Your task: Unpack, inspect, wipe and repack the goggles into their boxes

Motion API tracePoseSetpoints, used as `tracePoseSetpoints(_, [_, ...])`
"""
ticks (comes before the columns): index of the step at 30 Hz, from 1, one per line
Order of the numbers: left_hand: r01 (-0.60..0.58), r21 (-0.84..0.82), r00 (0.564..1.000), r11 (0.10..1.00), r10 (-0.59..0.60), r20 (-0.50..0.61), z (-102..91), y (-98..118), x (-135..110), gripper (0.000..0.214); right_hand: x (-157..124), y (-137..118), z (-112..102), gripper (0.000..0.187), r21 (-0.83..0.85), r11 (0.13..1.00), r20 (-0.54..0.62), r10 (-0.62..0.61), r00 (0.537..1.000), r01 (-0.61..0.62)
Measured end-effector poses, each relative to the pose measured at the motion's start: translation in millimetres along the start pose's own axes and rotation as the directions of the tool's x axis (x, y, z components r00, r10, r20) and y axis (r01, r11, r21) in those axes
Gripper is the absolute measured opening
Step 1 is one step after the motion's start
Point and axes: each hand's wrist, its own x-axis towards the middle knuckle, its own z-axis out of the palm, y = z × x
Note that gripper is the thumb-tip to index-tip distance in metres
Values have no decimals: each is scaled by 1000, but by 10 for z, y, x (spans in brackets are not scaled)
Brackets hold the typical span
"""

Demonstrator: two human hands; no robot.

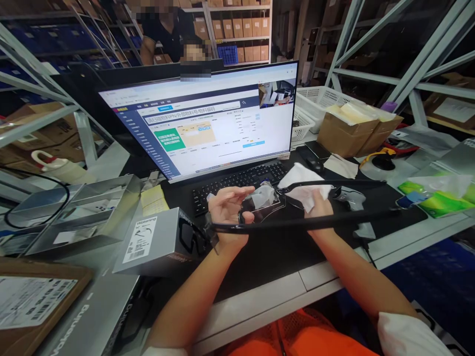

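A pair of black-framed glasses (276, 226) with clear lenses is held above the dark desk mat, its long arms pointing right. My left hand (228, 217) grips the frame at the left, fingers curled round its edge. In my right hand (319, 210) is a crumpled white tissue (302, 180), pinched beside the right part of the lenses, between the two arms. A whitish translucent patch shows at the lens near my left fingers; I cannot tell whether it is film or a reflection.
A monitor (208, 133) and black keyboard (237, 180) stand ahead. A grey glasses box (154, 240) lies left. To the right are a scanner (351, 198), a green tissue pack (438, 193), a tape dispenser (378, 163) and cardboard boxes (345, 128). A person (166, 34) is behind the monitor.
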Motion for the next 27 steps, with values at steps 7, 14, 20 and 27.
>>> tracePoseSetpoints(7, [-98, 106, 993, 990, 90, 73, 54, -77, -169, 43, -473, 123, -150, 58, -305, 629, 190, -696, 693, 715])
tracePoseSetpoints(14, [-78, 388, 996, 918, 59, 60, 24, -154, -228, 45, -409, 79, -75, 40, -371, 170, 703, -590, 396, 913])
tracePoseSetpoints(20, [228, 315, 971, 921, -190, -147, -114, -367, -70, 48, 192, -183, -307, 43, -434, 324, 665, -514, 542, 841])
tracePoseSetpoints(27, [125, 305, 974, 944, -58, -220, -242, -325, 139, 46, 1933, -941, -1202, 33, -937, 235, 240, -106, 965, 259])
